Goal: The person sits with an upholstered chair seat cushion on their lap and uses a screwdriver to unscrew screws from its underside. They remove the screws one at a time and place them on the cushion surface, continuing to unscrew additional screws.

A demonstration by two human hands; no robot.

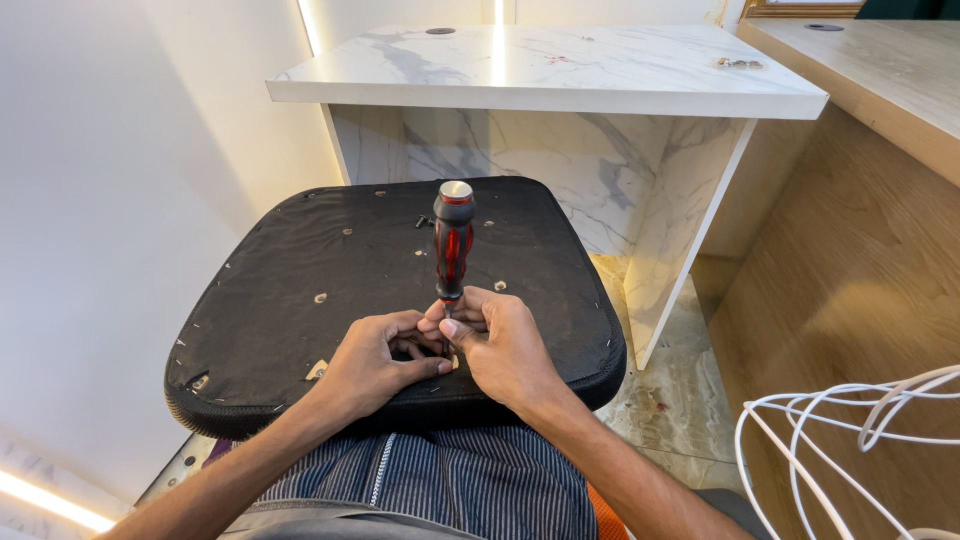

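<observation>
Left hand [375,358] and right hand [500,345] fingers pinch the upright screwdriver [452,245] low on the seat cushion [300,270], hiding its tip.

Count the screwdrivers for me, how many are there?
1. The red-and-black screwdriver stands upright on the black seat cushion, its lower end between both hands. Others may be hidden.

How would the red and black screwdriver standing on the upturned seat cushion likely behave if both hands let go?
The screwdriver stands upright on its thin tip, so it would probably topple. Its rounded handle looks apt to roll across the seat cushion. It looks rigid, not floppy.
</observation>
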